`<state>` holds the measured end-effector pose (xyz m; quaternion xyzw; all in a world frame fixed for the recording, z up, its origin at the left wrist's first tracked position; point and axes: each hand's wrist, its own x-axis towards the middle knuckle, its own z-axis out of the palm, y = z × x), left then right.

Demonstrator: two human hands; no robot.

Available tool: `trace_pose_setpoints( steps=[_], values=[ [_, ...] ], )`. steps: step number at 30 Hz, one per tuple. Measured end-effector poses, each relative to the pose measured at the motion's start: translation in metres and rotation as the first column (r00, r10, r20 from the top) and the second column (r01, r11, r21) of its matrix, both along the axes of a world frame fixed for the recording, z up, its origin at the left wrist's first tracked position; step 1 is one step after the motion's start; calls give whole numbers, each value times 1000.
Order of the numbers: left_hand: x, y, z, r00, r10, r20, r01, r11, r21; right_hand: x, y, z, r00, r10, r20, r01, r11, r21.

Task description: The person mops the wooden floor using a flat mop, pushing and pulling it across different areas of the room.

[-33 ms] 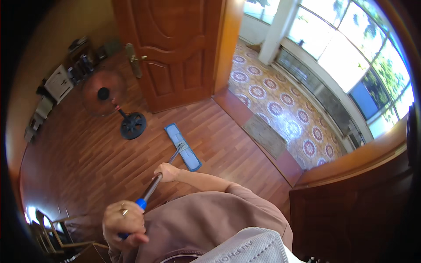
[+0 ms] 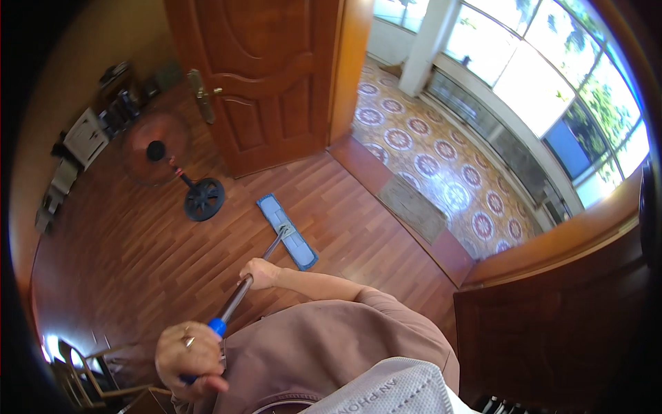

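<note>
A flat mop (image 2: 298, 248) with a blue-edged, pale blue pad lies on the brown wood-look floor. Its metal pole slants back toward me, down to the left. My left hand (image 2: 187, 355), with a ring on one finger, is closed round the top end of the pole, just behind a blue collar (image 2: 218, 326). Farther down, my right hand (image 2: 262, 273) wraps the pole between the collar and the pad. The left thumb sticks out to the right.
A pedestal fan (image 2: 205, 199) stands left of the mop, its blades blurred. Beyond is an open wooden door (image 2: 276, 90). On the right, a doormat (image 2: 414, 207) lies at the threshold to a tiled area. Chairs (image 2: 83, 376) stand lower left; boxes (image 2: 86, 138) line the wall.
The door, fan and tiled area sit slightly farther left in the picture. My left hand and the pole's top end have shifted a little left; the pad is almost where it was.
</note>
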<state>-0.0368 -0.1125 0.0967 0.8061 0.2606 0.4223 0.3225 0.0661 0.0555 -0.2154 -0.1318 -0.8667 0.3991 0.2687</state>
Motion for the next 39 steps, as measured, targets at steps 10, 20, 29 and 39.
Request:
trace_pose_setpoints(
  steps=[10, 20, 29, 39],
  values=[
    [2, 71, 15, 726, -683, 84, 687, 725, -38, 122, -69, 50, 831, -387, 400, 505, 825, -253],
    [128, 105, -32, 261, -931, 254, 959, 220, -181, 257, -183, 7, 206, -901, 382, 974, 226, 8],
    [224, 83, -159, 258, -924, 282, 841, 70, -537, 335, -329, -88, -225, -792, 568, 972, -144, 185],
    [200, 105, -152, 360, -896, 259, 793, 147, -591, 317, -308, -86, -133, -772, 622, 985, -34, 169]
  ],
)
